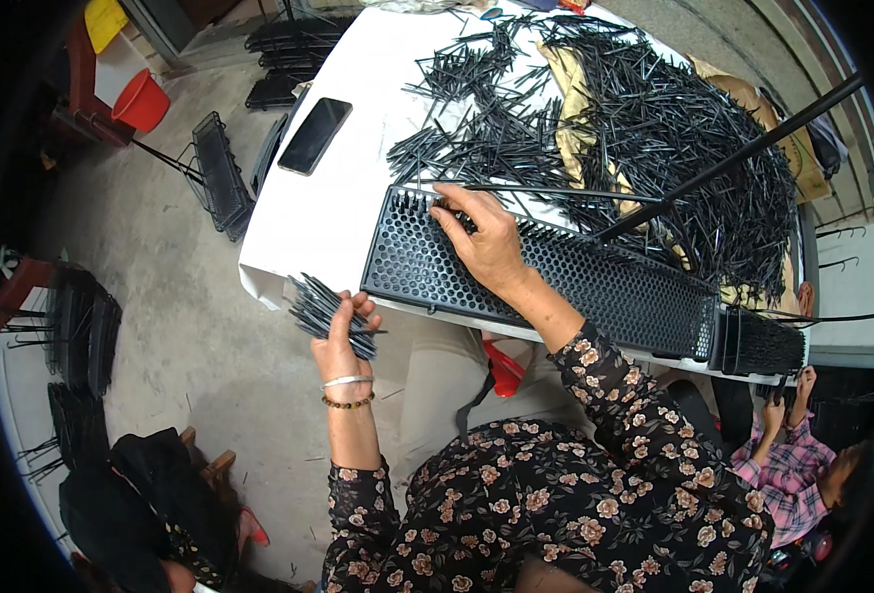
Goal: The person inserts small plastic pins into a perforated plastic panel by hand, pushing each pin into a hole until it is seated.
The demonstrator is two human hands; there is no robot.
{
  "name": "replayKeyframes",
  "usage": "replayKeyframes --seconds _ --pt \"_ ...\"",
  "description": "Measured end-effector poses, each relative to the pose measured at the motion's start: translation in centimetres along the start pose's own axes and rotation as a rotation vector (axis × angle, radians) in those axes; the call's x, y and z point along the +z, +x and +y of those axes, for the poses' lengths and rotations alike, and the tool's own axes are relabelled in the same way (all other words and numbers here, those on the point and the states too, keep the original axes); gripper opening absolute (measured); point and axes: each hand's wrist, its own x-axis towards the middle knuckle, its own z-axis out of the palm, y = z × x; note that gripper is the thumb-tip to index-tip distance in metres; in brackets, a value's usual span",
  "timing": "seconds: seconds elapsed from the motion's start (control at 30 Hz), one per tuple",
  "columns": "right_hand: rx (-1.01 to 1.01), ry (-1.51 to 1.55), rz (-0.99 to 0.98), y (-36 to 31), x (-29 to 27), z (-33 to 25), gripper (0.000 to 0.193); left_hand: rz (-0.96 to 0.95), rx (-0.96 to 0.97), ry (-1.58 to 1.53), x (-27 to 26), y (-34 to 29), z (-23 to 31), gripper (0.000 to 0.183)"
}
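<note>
My left hand [341, 334] is closed around a bundle of thin black plastic sticks [320, 308], held off the table's near left edge. A long black perforated tray [427, 259] lies along the near side of the table, its face full of round holes. Short black sticks stand upright in holes along its far edge. At the tray's far left corner my right hand [481, 237] bends its thumb and fingers together over this row. Whatever is between those fingertips is too small to make out.
Loose black sticks [674, 128] are heaped on the white-covered table [358, 222], partly over yellowish sacking. A phone [315, 136] lies at the left. A black rod [743, 153] slants over the tray. At right, a co-worker's hands [803, 381] touch another tray [768, 346]. More racks stand on the floor.
</note>
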Motion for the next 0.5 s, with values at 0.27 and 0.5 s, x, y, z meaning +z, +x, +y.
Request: replayKeyframes --seconds 0.27,0.5 --pt "-0.083 -0.036 -0.093 -0.1 -0.4 0.1 0.02 -0.038 -0.004 0.003 0.4 1.7 0.8 0.023" --pt "-0.175 -0.112 -0.187 0.2 -0.5 0.3 0.019 -0.056 0.041 0.101 0.9 0.4 0.7 0.02"
